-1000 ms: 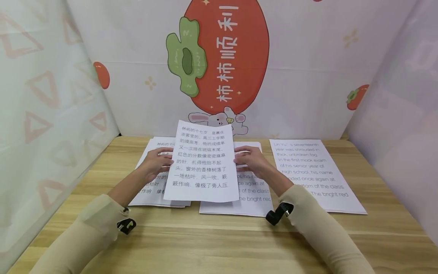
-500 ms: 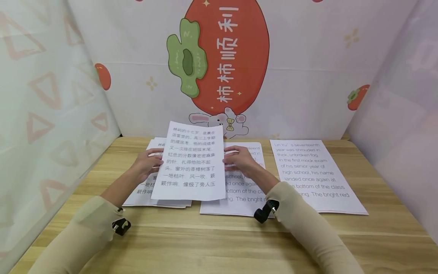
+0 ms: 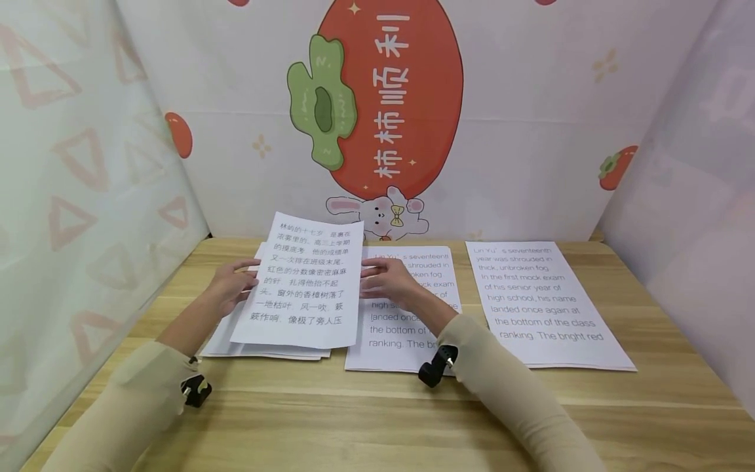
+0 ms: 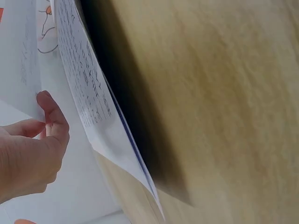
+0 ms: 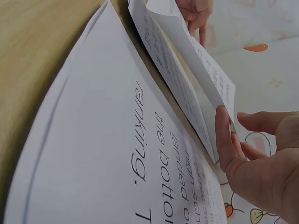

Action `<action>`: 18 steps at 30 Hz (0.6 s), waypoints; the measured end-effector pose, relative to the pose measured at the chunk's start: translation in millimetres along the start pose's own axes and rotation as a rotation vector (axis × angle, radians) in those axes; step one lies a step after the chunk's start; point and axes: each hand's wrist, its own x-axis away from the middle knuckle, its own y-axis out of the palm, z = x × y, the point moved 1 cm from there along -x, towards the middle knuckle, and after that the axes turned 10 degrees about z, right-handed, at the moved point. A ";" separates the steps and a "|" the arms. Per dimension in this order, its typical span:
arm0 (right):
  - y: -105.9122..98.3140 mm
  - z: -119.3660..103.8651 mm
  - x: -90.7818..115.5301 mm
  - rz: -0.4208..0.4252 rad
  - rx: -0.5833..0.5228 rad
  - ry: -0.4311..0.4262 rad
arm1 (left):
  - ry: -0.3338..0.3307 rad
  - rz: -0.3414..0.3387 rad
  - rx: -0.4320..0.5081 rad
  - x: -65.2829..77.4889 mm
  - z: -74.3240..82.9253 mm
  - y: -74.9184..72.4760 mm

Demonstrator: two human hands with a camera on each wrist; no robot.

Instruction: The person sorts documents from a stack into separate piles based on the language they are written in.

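A white sheet of paper (image 3: 295, 331) printed with Chinese text is held up, slightly tilted, above a stack of similar sheets (image 3: 219, 342) on the left of the table. The left hand (image 3: 230, 288) pinches its left edge, thumb and finger meeting at the paper in the left wrist view. At the opposite edge, the right hand (image 3: 389, 283) holds the sheet between thumb and fingers, as the right wrist view shows. Beneath the right hand lies a middle stack of English-printed sheets (image 3: 386, 360), partly covered by that hand and wrist. Much of the left stack is hidden.
Another stack of English-printed sheets (image 3: 542, 301) lies on the right. The wooden table (image 3: 330, 419) carries all three stacks. A patterned cloth backdrop (image 3: 519, 170) rises behind and at both sides. Each wrist wears a black camera mount (image 3: 436, 367).
Both hands have moved left together with the held sheet, from between the left and middle stacks to over the left stack. More of the middle stack's print now shows.
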 end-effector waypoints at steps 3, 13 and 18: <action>8.9 1.6 -0.4 -0.025 -0.035 -0.001 | -0.006 0.015 0.014 -1.2 -1.9 -5.3; 26.3 5.7 0.1 -0.101 -0.062 -0.004 | -0.033 0.099 -0.015 -4.9 -6.7 -15.6; 28.9 7.5 1.7 -0.162 -0.029 0.000 | -0.036 0.131 -0.066 -4.9 -8.8 -18.3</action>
